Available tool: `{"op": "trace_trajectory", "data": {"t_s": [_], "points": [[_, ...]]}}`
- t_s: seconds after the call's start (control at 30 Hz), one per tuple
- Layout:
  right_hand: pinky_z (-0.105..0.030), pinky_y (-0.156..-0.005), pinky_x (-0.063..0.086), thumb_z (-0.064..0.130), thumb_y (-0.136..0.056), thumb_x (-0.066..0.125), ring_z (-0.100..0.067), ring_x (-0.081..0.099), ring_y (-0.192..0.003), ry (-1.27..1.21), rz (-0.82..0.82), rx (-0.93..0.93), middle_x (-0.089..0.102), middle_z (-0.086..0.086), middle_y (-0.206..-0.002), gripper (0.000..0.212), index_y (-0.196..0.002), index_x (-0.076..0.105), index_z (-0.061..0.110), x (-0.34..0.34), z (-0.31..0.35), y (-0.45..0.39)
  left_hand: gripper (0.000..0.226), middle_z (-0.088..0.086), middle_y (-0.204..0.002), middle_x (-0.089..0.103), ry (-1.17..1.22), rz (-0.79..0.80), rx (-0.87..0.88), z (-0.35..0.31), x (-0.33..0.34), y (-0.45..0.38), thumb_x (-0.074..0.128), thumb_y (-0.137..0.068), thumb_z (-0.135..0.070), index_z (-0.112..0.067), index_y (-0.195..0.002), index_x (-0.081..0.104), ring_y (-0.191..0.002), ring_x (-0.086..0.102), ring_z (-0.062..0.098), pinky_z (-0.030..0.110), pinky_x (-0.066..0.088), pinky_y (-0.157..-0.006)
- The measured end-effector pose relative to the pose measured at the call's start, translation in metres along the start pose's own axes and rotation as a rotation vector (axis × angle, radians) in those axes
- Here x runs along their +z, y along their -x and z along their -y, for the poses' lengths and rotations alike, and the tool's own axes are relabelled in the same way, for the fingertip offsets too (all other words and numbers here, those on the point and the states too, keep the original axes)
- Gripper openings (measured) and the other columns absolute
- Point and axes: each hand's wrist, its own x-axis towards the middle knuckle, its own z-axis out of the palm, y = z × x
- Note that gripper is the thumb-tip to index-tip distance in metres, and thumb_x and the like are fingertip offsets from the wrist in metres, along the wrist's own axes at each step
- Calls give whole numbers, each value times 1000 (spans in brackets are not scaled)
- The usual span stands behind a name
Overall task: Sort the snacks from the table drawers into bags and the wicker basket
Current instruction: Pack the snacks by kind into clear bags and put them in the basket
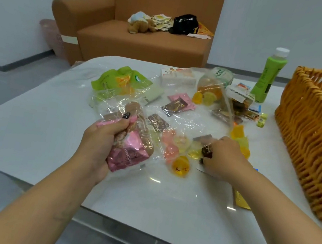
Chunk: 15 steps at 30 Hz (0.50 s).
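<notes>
Snack bag (130, 154): pink, squeezed tight in the left hand (99, 144)
Right hand (225, 157): fingers pinch a brown packet (206, 151)
Hard to see: clear bag edges

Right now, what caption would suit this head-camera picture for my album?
Left hand grips a clear bag of pink snack packets while the right hand picks a brown wrapper beside the wicker basket.

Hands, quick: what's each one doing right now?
Left hand: grips the clear bag holding pink snack packets.
Right hand: pinches a small brown packet over the jelly cups.
</notes>
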Motion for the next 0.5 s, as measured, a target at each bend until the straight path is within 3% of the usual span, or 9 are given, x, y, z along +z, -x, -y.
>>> {"op": "trace_trajectory", "data": {"t_s": [0.13, 0.2, 0.27, 0.37, 0.43, 0.5], "points": [[-29, -76, 42, 35, -80, 69, -29, 48, -112, -91, -88, 18, 51, -6, -109, 44, -122, 61, 28, -3, -6, 1, 11, 11, -92, 74, 14, -45, 19, -1, -3, 0, 72, -79, -12, -12, -89, 76, -85, 71, 31, 50, 57, -81], [-31, -76, 46, 41, -74, 76, -27, 50, -109, -188, -143, 51, 54, -6, -109, 42, -112, 65, 26, 0, -6, 0, 12, 12, -93, 74, 6, -78, 18, 0, -4, -1, 71, -82, -12, -11, -93, 75, -85, 72, 32, 52, 56, -81], [-36, -87, 46, 44, -71, 78, -29, 45, -116, -176, -150, 112, 48, -8, -117, 53, -115, 58, 22, 3, -4, -1, 24, 14, -95, 74, -11, -94, 14, 1, -4, -1, 72, -81, -13, -9, -104, 72, -85, 72, 33, 53, 57, -80], [-39, -98, 37, 47, -67, 83, -35, 31, -128, -158, -88, 306, 30, -15, -136, 91, -133, 34, 10, -4, 2, 1, 24, 11, -89, 74, -27, -85, 19, 2, -4, -2, 71, -82, -13, -8, -105, 72, -80, 72, 31, 48, 59, -74], [-40, -91, 41, 38, -65, 87, -36, 36, -123, -240, -71, 387, 24, -18, -141, 97, -136, 28, 8, -13, 1, 1, 18, 10, -87, 74, -25, -68, 20, 3, -3, -2, 70, -82, -12, -8, -100, 74, -78, 72, 29, 45, 60, -71], [-36, -74, 45, 26, -65, 88, -33, 47, -108, -360, -52, 410, 31, -18, -137, 92, -134, 31, 6, -18, -5, 0, 17, 10, -89, 74, -31, -54, 15, 3, -2, -2, 70, -83, -12, -9, -99, 74, -78, 72, 29, 46, 60, -71]]}}
